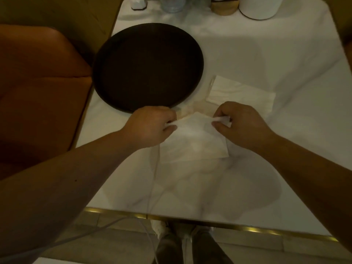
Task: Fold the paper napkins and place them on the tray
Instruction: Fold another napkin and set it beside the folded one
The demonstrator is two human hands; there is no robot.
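We have both forearms reaching forward over the white table (257,60), converging toward its middle, the backs of the hands turned up and the knuckles bent. Our left hand (150,126) is curled, its thumb and fingertips closed on the far left corner of a white paper napkin (192,141). Our right hand (242,124) mirrors it, thumb and forefinger pinching the far right corner, where a small twist of paper shows between the fingertips. The remaining fingers of both hands are tucked in, not spread.

Between the two pinches the napkin's far edge is lifted slightly and runs left to right; the sheet slopes down from our grips toward us, and its near edge lies on the table just below the hands. It looks roughly rectangular, a little wider than deep, with its long side across our view.

Just beyond our right hand, partly hidden by it, a stack of napkins (240,92) lies flat, its long axis running away to the right at a slant. Beyond our left hand, nearly touching the knuckles, sits the round dark tray (148,67), with nothing on it. Several containers (259,6) stand along the table's far edge, well apart from our hands.
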